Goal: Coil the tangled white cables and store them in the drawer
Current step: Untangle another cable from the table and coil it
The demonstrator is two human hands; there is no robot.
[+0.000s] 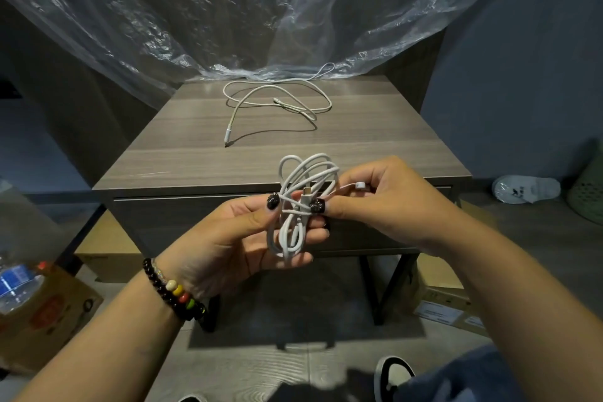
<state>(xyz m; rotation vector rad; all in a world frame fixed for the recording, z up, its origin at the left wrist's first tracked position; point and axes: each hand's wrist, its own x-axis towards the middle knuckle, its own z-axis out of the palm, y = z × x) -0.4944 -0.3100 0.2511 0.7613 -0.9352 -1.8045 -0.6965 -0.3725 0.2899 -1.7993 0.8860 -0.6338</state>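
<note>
My left hand (241,235) grips a coiled white cable (300,206), thumb pressed over the middle of the bundle and fingers curled behind it, so the loops stand up above my grip and hang below it. My right hand (385,202) pinches the same bundle from the other side, thumb on the wrap at its waist, with the cable's small white end plug (360,186) sticking out between my fingers. A beaded bracelet (174,290) sits on my left wrist. I hold the coil in the air just in front of the worktop (182,153), above the closed drawer (202,222) in its front. Farther back on the worktop lies a second white cable (277,101), loose and sprawled in open loops, one plug pointing toward me. Clear plastic sheeting (228,10) hangs behind.
</note>
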